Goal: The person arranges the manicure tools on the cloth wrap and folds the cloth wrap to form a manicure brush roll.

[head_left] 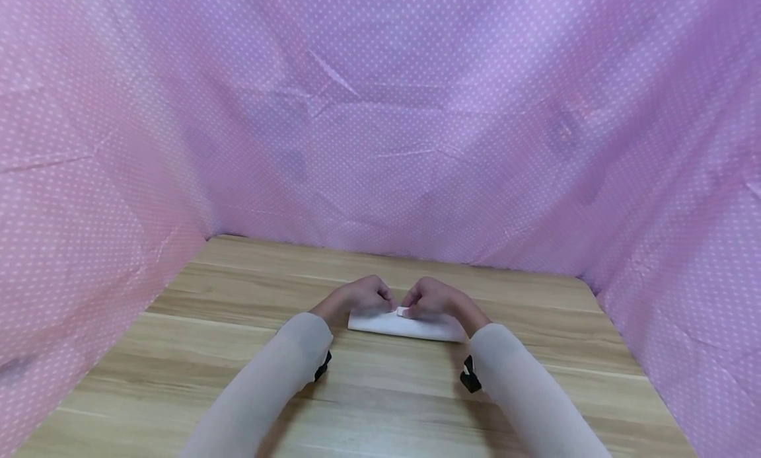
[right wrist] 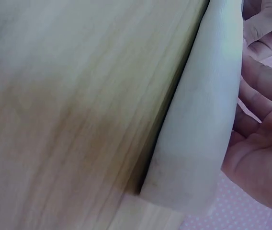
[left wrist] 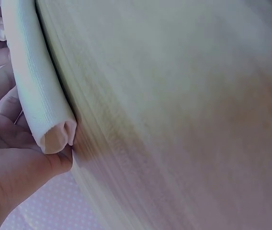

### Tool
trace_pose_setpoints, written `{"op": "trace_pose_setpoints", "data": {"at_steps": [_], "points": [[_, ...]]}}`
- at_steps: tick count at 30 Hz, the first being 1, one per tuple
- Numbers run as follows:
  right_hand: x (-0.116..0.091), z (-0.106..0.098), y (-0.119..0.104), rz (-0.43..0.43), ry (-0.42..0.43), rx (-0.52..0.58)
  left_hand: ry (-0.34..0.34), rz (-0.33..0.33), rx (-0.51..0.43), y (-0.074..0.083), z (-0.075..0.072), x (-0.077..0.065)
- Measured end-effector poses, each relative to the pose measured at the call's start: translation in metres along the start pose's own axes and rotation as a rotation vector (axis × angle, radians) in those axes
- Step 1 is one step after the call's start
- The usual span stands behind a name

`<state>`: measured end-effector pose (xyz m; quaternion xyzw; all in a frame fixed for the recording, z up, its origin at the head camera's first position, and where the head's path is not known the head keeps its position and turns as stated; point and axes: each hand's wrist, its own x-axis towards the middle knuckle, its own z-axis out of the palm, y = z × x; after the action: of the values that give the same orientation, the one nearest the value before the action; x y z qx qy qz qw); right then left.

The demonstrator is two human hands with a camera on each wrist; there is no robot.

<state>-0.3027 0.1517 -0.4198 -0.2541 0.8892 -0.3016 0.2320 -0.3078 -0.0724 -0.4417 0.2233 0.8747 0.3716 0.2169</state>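
A white, soft, cloth-like roll (head_left: 392, 326) lies crosswise on the wooden table, its spiral end facing the left wrist camera. From the far side, my left hand (head_left: 370, 294) bends over the roll, fingers curled in at its upper edge near the middle. Close beside it, my right hand (head_left: 433, 295) pinches a small white tab (head_left: 402, 311) on top of the roll. In the left wrist view the left palm (left wrist: 21, 167) is behind the roll's end. The right wrist view shows the right hand's fingers (right wrist: 263, 79) along the roll's far side; the fingertips are partly hidden.
The light wooden tabletop (head_left: 380, 405) extends around the roll on all sides. Pink dotted curtains (head_left: 380, 167) hang at the back and both sides of the table. Dark bands (head_left: 471, 375) with camera mounts sit under both wrists.
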Motion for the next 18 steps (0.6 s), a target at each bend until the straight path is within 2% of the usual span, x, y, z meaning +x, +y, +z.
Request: {"op": "trace_pose_setpoints", "data": {"at_steps": [9,18], "points": [[0.0030,0.0017,-0.0019,-0.105,-0.006,-0.064,-0.017,0.018,0.016,-0.0001,-0.0008,0.0017],[0.0048,0.0012,-0.0052,-0.049,0.010,-0.062,-0.027,0.011,-0.019,0.0003,-0.0012,0.0025]]}}
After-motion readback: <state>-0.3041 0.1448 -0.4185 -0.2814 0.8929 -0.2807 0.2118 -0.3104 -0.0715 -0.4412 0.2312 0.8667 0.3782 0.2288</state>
